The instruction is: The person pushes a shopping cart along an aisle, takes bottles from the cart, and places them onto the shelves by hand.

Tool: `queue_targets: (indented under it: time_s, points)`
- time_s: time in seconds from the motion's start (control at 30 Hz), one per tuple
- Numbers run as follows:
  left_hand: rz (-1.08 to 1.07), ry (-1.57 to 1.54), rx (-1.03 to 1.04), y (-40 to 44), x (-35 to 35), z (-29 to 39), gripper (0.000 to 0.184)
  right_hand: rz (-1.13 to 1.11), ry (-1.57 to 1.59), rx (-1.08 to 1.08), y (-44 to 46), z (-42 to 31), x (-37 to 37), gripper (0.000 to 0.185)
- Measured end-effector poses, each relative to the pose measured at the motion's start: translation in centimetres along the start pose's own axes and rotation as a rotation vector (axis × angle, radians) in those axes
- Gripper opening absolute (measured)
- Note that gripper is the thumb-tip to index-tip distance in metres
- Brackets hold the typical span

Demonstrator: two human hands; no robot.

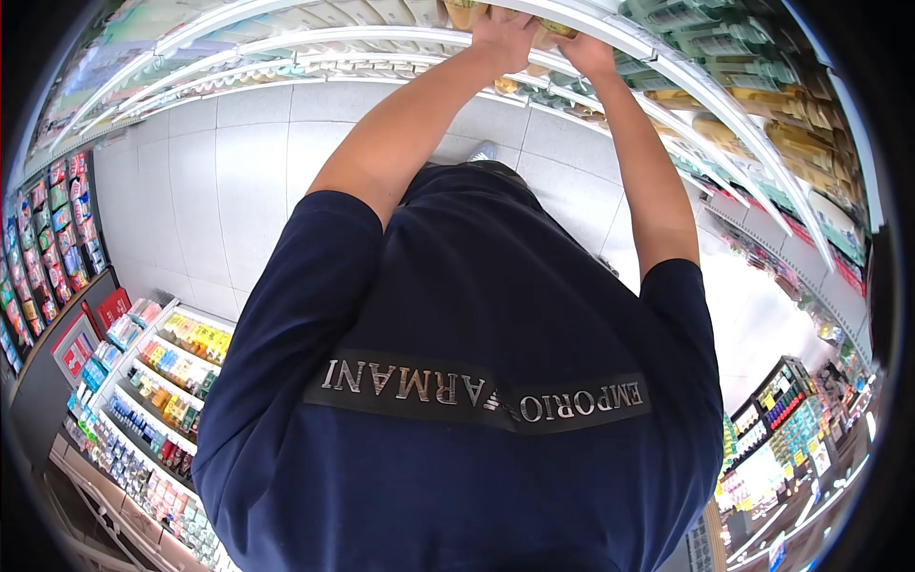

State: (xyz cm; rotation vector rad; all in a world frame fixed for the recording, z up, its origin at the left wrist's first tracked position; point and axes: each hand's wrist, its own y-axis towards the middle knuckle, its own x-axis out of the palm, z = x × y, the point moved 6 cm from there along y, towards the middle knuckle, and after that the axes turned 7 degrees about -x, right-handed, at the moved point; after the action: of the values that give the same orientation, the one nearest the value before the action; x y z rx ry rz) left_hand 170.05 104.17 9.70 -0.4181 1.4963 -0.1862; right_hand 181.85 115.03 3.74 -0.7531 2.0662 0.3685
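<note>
Both arms stretch forward to a white shelf at the top edge of the view. My left hand [505, 40] is among golden-yellow bottles [462, 14], its fingers bent against them and partly cut off by the frame. Just right of it, my right hand [587, 55] reaches in at the shelf's front edge, close to another golden bottle [557, 28]. Most of the right fingers are hidden, so its grip does not show. The bottles' labels cannot be made out.
Curved shelf edges [705, 91] carry rows of green and amber bottles [791, 143] at the right. Pale tiled floor [253, 153] lies below. A display of small products [157, 400] stands at the lower left, with hanging packets [52, 238] behind it. A shoe [483, 152] shows below the shelf.
</note>
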Motion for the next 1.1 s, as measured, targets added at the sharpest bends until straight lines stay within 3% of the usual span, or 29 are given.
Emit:
queue_targets:
  time_s: [0.17,0.27,0.43,0.6,0.67,0.77,0.97,1.1]
  points:
    - [0.057,-0.143,-0.086,2.0,2.5,-0.3,0.072,-0.105,0.005,-0.033,1.2,1.9,1.6,0.049]
    - [0.013,-0.151,-0.086,1.8,2.2,-0.3,0.069,0.012,-0.155,-0.113,1.4,2.2,1.7,0.051]
    - [0.056,-0.123,-0.074,1.8,2.5,-0.3,0.067,-0.051,-0.060,0.023,0.2,0.7,0.4,0.055]
    - [0.036,-0.106,-0.073,1.8,2.2,-0.2,0.066,0.025,-0.016,-0.012,-0.2,-0.2,-0.2,0.054]
    - [0.028,0.035,-0.067,2.1,2.4,0.1,0.067,0.059,-0.019,-0.034,-0.2,-0.1,-0.2,0.053]
    - [-0.006,0.036,-0.079,2.2,2.4,0.3,0.067,0.040,0.032,0.052,0.2,0.7,0.1,0.049]
    - [0.042,0.032,-0.094,2.2,1.9,0.3,0.068,-0.017,0.055,-0.040,1.1,0.9,0.5,0.047]
    - [0.016,0.010,-0.091,1.8,1.1,0.2,0.069,-0.094,0.086,-0.011,1.7,2.1,1.7,0.055]
